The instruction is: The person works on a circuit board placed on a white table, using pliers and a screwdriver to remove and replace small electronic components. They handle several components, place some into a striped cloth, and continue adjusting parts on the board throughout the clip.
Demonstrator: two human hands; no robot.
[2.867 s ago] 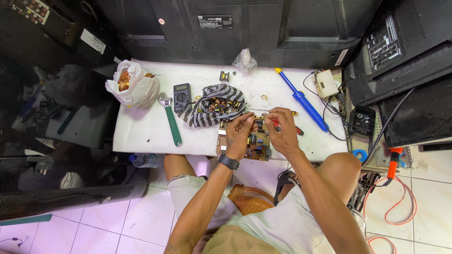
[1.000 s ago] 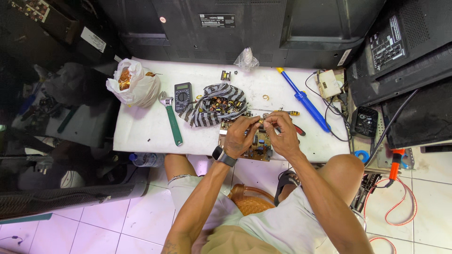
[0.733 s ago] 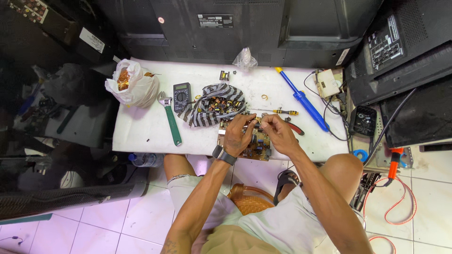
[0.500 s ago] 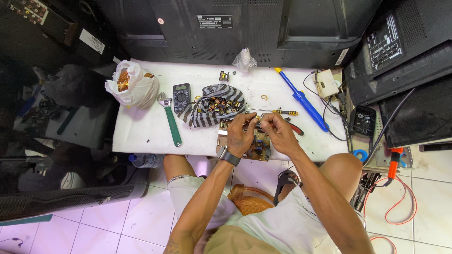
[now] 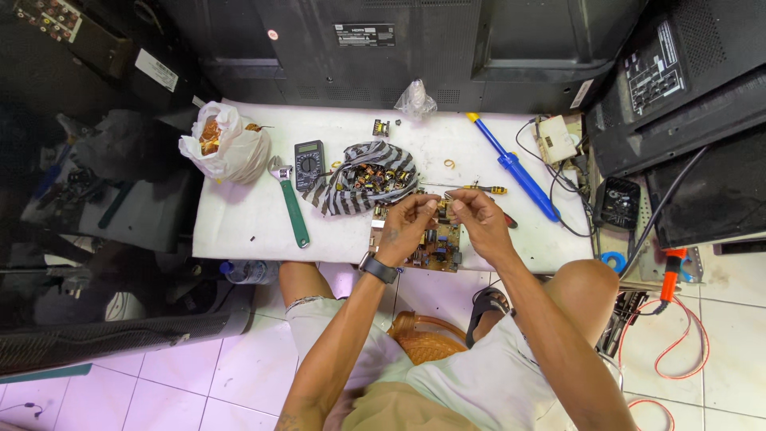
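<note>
Fingers [image 5: 428, 203] of both hands pinch over circuit board [image 5: 437, 243].

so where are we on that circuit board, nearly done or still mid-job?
Mid-job, as far as the view shows. The circuit board lies bare at the table's near edge, tools out: multimeter, screwdriver. Both hands, left hand and right hand, pinch something small above it, too small to identify. Loose components still sit on the striped cloth.

looks like a small electronics repair shop: flat-screen TVs [image 5: 415, 48] stacked back-side-out around a white worktop [image 5: 239, 223], with a multimeter [image 5: 309, 164], a blue desoldering pump [image 5: 515, 168], a bare circuit board [image 5: 435, 243] and loose cables on a tiled floor [image 5: 199, 383]
</note>
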